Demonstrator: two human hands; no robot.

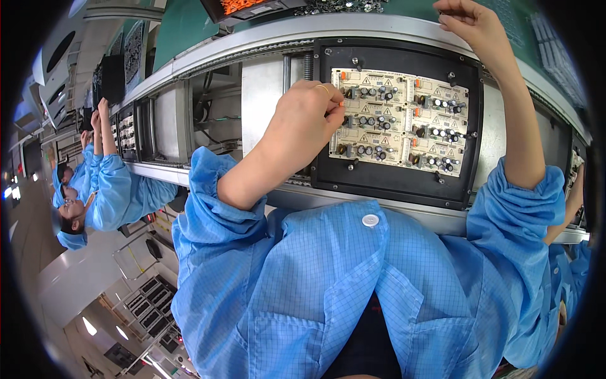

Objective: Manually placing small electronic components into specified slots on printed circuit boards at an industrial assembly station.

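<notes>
A cream panel of several joined circuit boards [407,124] lies in a black carrier frame [398,183] on the conveyor in front of me. Grey and black capacitors and small orange parts stand on the boards. My left hand [310,114] is over the panel's left edge, thumb and fingers pinched at a small orange part [342,104] low against the board; the fingers hide most of it. Beyond the carrier's far right corner, my right hand [475,25] is raised with curled fingers. A tiny dark piece shows at its fingertips, too small to name.
Across the far rail [278,39] stands a black bin of orange parts [243,6], beside a pile of small dark parts [341,6]. Black posts [451,77] rise from the carrier. Co-workers in blue coats [120,189] work at the left, and another person's arm [571,205] shows at the right.
</notes>
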